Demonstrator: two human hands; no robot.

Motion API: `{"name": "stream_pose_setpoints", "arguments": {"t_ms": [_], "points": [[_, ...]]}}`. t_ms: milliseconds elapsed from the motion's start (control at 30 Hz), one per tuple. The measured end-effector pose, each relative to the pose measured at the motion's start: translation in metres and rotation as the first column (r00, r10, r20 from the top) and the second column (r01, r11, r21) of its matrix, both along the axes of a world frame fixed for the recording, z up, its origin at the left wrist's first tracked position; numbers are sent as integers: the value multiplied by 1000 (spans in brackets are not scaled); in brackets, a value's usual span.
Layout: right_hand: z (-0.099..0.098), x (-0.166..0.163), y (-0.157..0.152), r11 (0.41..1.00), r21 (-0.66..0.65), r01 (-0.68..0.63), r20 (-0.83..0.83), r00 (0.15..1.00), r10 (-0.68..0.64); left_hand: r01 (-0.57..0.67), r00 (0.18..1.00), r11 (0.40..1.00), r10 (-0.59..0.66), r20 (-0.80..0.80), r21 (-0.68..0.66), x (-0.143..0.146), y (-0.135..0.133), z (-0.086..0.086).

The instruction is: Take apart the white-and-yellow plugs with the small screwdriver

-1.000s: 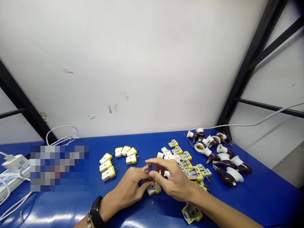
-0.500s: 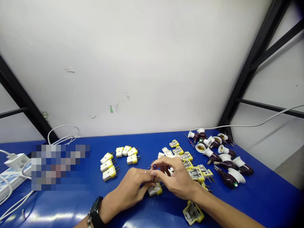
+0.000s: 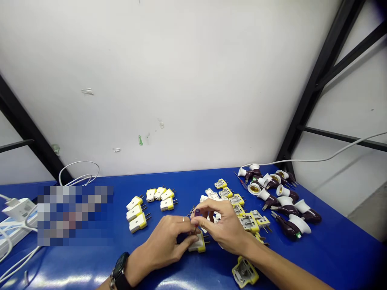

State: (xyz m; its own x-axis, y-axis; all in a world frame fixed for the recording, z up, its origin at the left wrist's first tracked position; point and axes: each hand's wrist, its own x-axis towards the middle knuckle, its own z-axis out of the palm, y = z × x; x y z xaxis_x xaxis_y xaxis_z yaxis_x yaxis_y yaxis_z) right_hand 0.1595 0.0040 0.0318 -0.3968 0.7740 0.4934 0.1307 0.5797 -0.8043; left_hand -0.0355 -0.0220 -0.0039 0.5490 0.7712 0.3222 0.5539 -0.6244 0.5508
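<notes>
A white and yellow electrical plug lies on the blue table beneath my hands, its metal pins pointing right. My left hand is closed at its left side, thumb against the casing and fingertips close to the screwdriver's shaft. Between the thumb and fingers of my right hand is a small screwdriver with a dark purple handle, held upright over the plug. Where its tip meets the plug is hidden by my fingers. Small screws lie just behind my hands.
Several assembled plugs sit left of centre. To the right are open plug halves, one nearer the front. Maroon and white bulb holders are piled at far right beside another screwdriver. A power strip with cables stands left.
The whole view has shifted slightly. My left thumb has moved a little along the plug; the screwdriver stays upright in my right hand at the same place.
</notes>
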Motion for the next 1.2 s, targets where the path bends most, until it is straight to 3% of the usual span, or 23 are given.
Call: {"name": "stream_pose_setpoints", "arguments": {"t_ms": [167,233,367,433,500,600,700,767,867,1200], "points": [[19,21,15,992,6,122,-145,982,-120,18,999,996,-21,-37,-83,0,-3,8],[27,37,29,969,41,242,-99,966,-237,-26,996,995,18,-90,-99,-4,-2,13],[30,71,67,906,117,407,224,878,-424,-197,941,980,194,-277,17,-23,6,22],[22,84,83,882,156,444,456,760,-463,-286,883,953,302,-360,100,-34,13,24],[12,92,93,880,172,442,683,591,-430,-342,822,924,381,-422,169,-41,19,25],[-4,96,100,888,139,438,781,502,-370,-344,782,900,432,-448,267,-39,22,20],[-12,96,103,902,107,418,806,494,-325,-264,855,921,361,-372,287,-21,15,12],[-14,96,104,910,93,405,817,492,-302,-157,917,961,228,-326,230,-4,6,8],[-14,95,105,906,89,413,821,484,-301,-17,948,990,60,-313,137,13,-4,6],[-6,91,102,843,96,530,785,480,-391,-96,946,987,132,-295,131,12,-1,1]]}}
